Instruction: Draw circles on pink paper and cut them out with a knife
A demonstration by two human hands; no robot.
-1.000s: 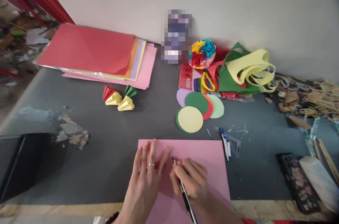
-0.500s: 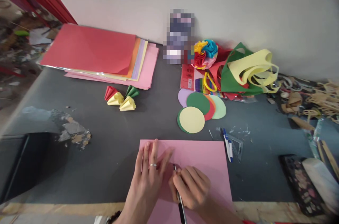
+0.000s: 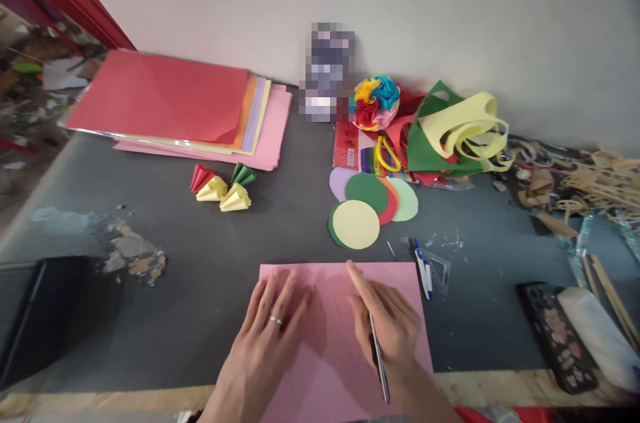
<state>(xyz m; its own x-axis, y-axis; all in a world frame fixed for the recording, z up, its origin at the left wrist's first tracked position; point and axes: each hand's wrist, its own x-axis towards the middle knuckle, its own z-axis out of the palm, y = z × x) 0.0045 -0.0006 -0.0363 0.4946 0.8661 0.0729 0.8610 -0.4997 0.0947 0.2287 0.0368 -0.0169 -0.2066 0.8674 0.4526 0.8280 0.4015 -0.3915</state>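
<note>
Grip of the right hand [image 3: 391, 322] closed round a slim tool [image 3: 379, 358], over a pink sheet [image 3: 327, 356] that overlaps the near edge of the desk [image 3: 193, 316]. Left hand [image 3: 265, 336] flat, fingers spread, on the sheet's left part; even pressure there, clear of the tool, should best prevent slipping. Paper discs [image 3: 356, 224] lie beyond, towards the desk's far edge.

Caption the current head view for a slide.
Left hand spread on a pink paper sheet, right hand holding a slim silver-and-black tool, overlapping coloured paper discs lying beyond.
</note>
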